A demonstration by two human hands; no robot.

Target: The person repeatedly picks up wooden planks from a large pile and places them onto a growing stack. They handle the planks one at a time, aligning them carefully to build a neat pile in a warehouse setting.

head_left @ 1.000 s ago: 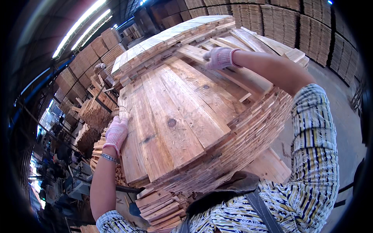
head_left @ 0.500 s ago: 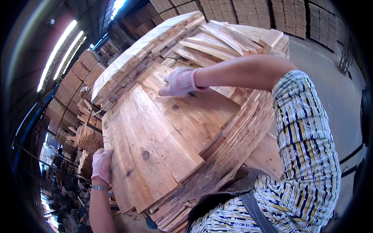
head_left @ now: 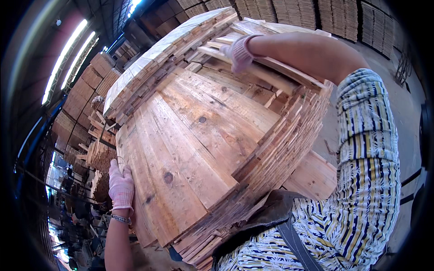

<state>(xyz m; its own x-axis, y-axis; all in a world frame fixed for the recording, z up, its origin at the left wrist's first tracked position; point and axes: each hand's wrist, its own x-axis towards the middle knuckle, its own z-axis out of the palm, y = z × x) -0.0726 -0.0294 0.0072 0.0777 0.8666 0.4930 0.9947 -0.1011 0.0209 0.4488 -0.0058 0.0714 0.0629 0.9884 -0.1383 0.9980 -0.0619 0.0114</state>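
My left hand [head_left: 121, 186], in a pale pinkish work glove, rests against the left edge of a stack of flat wooden boards [head_left: 181, 149]. Its fingers are stretched out along that edge. My right hand [head_left: 238, 53], gloved too, reaches across to the far right side of the stack. It is closed around a narrow wooden board [head_left: 271, 77], and both are smeared by motion; the fingertips are hidden. Knots and wood shavings show on the top boards.
A higher pile of boards [head_left: 167, 43] borders the stack at the far left. Loose boards [head_left: 257, 27] lie at the back. Tall stacks of wood [head_left: 294, 18] line the far wall, with others [head_left: 86, 86] at left. Grey floor [head_left: 361, 58] shows at right.
My right hand has moved away and to the right, from the top boards to the narrow board. My left hand's fingers now extend further along the edge.
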